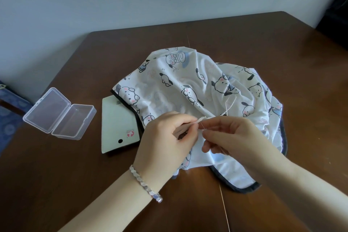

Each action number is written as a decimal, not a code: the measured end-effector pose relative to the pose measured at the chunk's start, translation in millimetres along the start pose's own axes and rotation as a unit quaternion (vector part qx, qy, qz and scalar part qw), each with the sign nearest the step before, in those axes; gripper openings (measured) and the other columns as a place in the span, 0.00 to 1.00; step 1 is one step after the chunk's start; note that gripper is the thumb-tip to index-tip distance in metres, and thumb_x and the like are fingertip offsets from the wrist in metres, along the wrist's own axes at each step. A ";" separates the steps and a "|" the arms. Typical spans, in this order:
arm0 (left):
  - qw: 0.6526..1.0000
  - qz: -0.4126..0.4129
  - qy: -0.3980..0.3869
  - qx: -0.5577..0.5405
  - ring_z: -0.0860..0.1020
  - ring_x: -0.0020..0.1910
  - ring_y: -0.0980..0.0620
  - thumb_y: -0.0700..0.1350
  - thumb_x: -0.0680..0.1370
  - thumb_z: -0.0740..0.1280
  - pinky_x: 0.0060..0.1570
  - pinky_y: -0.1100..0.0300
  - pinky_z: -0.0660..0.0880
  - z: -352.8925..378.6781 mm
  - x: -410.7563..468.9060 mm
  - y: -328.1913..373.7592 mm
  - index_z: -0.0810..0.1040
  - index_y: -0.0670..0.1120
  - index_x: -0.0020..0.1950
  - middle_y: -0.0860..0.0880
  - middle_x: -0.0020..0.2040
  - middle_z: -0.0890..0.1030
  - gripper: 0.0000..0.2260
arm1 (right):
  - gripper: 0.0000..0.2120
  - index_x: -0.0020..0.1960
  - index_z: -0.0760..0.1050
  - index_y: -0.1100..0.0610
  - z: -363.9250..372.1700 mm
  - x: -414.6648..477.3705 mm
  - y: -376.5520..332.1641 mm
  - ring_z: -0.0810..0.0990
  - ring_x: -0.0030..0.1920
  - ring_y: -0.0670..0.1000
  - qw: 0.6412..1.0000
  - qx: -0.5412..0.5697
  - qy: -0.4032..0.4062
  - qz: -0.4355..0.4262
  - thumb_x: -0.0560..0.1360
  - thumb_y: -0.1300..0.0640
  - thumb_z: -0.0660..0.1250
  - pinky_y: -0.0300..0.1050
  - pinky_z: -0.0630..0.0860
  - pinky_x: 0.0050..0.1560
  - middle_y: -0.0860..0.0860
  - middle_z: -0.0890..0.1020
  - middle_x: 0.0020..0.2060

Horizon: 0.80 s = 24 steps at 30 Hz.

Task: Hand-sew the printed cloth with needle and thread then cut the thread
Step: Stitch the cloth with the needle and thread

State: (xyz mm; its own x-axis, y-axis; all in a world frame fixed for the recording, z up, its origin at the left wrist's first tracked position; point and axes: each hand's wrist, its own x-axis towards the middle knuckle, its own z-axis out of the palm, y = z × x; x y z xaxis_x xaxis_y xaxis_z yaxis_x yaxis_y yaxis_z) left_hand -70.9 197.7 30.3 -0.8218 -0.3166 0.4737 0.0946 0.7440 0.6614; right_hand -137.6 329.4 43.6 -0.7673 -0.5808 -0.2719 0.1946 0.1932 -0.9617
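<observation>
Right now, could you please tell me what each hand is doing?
Left hand: closed, pinching a fold of the printed cloth.
Right hand: closed, pinching what looks like the needle at the fold.

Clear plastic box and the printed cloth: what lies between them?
Head view: a pale green card lies between the clear plastic box and the printed cloth, one edge under the cloth's hem; bare table separates card and box.

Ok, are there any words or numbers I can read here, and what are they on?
Red logo on the pale green card: tiny letters, too blurred to read.
Barcode on that card: too small to read.
Printed cloth: cartoon dogs only, no words.
Clear box: no label.
</observation>
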 end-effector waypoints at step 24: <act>0.985 -0.080 -0.143 -0.047 0.79 0.38 0.57 0.41 0.71 0.69 0.39 0.62 0.75 8.3 7.2 6.1 0.83 0.48 0.41 0.51 0.37 0.82 0.04 | 0.07 0.43 0.82 0.57 -11.8 10.6 3.8 0.81 0.37 0.45 0.995 0.028 -0.041 0.089 0.73 0.54 0.67 0.37 0.76 0.34 0.50 0.83 0.35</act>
State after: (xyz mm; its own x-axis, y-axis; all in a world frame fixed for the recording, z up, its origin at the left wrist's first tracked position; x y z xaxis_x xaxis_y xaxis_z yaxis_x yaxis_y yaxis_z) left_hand -80.9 204.8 33.0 -0.9541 -0.2363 0.1838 -0.0091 0.6364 0.7713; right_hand -152.2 333.3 37.5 -0.6659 -0.6040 -0.4379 0.3583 0.2559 -0.8979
